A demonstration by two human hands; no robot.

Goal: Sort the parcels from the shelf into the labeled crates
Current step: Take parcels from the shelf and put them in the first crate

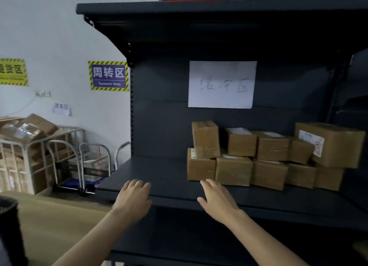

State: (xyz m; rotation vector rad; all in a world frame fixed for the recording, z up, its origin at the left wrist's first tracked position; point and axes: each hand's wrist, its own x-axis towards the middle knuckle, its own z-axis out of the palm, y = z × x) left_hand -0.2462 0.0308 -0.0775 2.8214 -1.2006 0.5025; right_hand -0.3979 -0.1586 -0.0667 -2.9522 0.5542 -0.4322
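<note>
Stretching forward from the bottom of the view, two bare forearms are seen ending at the front edge of a dark grey metal shelf (155, 172). The left hand (133, 200) is held palm down over the bare left part of the shelf board, its fingers straight and together, its grip released and nothing held. The right hand (217, 200) is angled toward the left, fingers extended, its grip likewise released; its fingertips lie just in front of the lowest left box, and whether they touch it cannot be told. Brown cardboard parcels (234, 171) are stacked in two layers on the right half of the same board, against the back panel. A tall parcel (206, 139) is stood upright on the left end of the stack, and a large parcel (330, 144) with a white label is tilted at the right end. A white sheet of paper (222, 84) with faint handwriting is fixed to the back panel above them. On the white wall to the left, a purple sign (109, 76) reading "Turnover Area" and part of a yellow sign (13, 71) are mounted. Below them, metal cage trolleys (39, 146) piled with flattened cardboard are parked.
</note>
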